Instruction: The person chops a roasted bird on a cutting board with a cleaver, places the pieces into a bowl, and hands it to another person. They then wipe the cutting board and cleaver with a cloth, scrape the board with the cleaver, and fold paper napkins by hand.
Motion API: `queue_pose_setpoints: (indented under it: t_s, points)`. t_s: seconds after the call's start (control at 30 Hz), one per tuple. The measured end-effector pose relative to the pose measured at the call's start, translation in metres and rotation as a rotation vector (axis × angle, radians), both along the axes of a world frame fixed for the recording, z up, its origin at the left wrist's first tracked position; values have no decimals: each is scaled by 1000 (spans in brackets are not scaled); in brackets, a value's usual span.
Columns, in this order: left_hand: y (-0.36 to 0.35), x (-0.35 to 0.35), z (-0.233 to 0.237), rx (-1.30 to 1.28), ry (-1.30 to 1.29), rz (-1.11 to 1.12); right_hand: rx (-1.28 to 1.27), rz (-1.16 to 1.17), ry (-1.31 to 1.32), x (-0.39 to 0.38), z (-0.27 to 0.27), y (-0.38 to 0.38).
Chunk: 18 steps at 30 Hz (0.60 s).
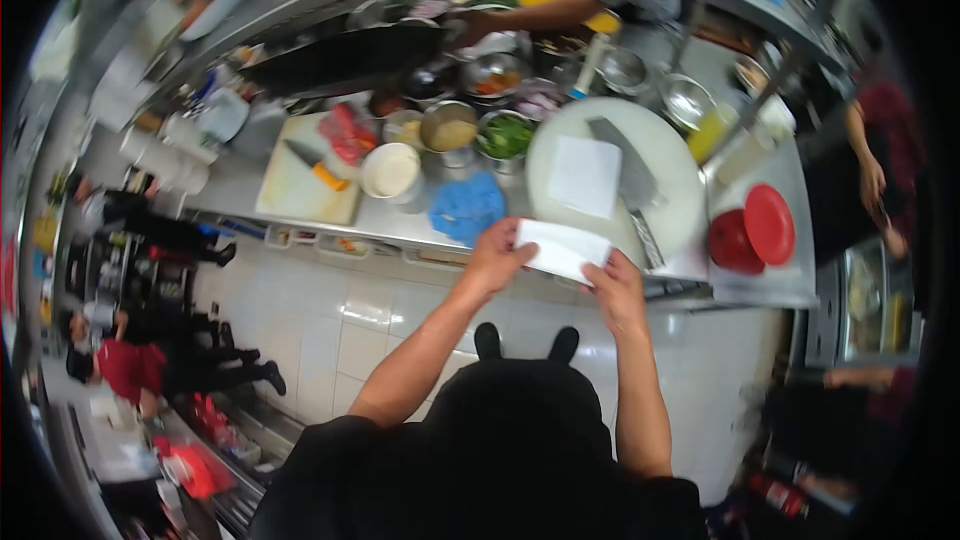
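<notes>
My left hand [497, 255] and my right hand [612, 285] both grip a white folded cloth or paper [560, 248] at the near edge of the steel counter [380, 225]. Just beyond it lies a round white cutting board [655, 155] with a white square sheet [585, 175] and a cleaver [625, 165] on it. A blue cloth [468, 208] lies left of my left hand.
A rectangular board with an orange-handled knife [318, 168], bowls of ingredients [448, 127], a white bowl [390, 170], a red container with its lid [755, 230]. Another person's arm [540, 12] reaches over the far shelf; a person stands at right [880, 160], others at left.
</notes>
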<state>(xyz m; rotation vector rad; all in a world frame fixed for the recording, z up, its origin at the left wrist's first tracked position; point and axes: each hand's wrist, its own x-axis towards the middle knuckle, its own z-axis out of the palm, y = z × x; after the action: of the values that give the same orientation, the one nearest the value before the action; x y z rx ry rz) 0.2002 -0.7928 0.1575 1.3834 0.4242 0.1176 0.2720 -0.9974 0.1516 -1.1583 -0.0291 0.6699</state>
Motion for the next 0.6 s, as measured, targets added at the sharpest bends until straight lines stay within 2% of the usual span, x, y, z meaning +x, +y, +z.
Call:
queue_pose_setpoints:
  t_s: [0.07, 0.13, 0.17, 0.2, 0.27, 0.33, 0.37, 0.4, 0.47, 0.5, 0.53, 0.6]
  points:
    - [6, 3, 2, -21, -72, 32, 100, 16, -31, -1, -18, -2]
    - [7, 7, 10, -293, 1, 49, 180, -1, -54, 1, -22, 6]
    - [-2, 7, 26, -559, -134, 117, 255, -98, -53, -2, -20, 13]
    - [-11, 6, 34, -562, -144, 127, 324, -196, -51, -6, -16, 20]
    - [-29, 8, 39, -990, -217, -10, 237, -248, -106, -8, -3, 35]
    - [-38, 13, 20, -896, -166, 34, 72, -354, -295, -13, -1, 44]
    - [-38, 15, 19, -715, -114, 92, -18, -233, -358, -14, -2, 38]
    - [-36, 17, 18, -534, -62, 150, -15, -224, -366, -17, 0, 34]
    - [-21, 17, 26, -559, -21, 206, -245, -14, -972, -25, 33, 26]
    - [-11, 16, 25, -615, 42, 78, -319, -14, -1183, -29, 56, 25]
    - [-4, 16, 23, -669, 110, -53, -320, -11, -1189, -24, 55, 24]
    - [-5, 15, 18, -675, 157, -84, -397, 107, -1542, -10, 47, 16]
